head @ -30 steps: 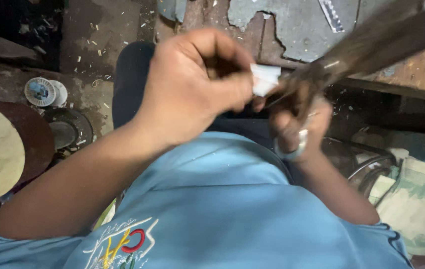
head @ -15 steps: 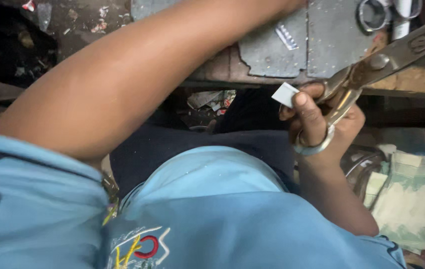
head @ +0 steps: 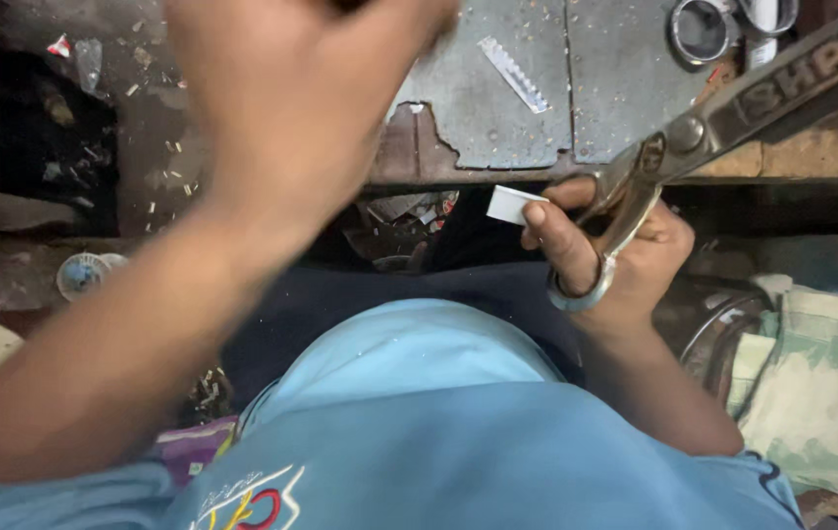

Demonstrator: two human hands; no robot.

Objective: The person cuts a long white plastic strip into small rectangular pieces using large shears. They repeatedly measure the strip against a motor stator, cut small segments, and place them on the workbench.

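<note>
My right hand (head: 615,250) grips the loop handles of large metal shears (head: 694,132), whose blades run up to the right over the bench edge. The same hand's fingertips pinch a small white piece (head: 512,204) just left of the handles. My left hand (head: 291,108) is raised close to the camera, blurred, its forearm crossing the left of the view. I cannot make out its fingers or anything in them. My light blue shirt (head: 458,432) fills the bottom.
A worn grey metal plate (head: 537,59) covers the bench top ahead, with a small toothed strip (head: 514,74) lying on it. Ring-shaped scissor handles (head: 703,29) lie at the top right. A thread spool (head: 83,273) sits low at left, folded greenish cloth (head: 821,393) at right.
My left hand left the white piece and rose toward the camera. The right hand kept the shears and white piece, while the view shifted up onto the bench.
</note>
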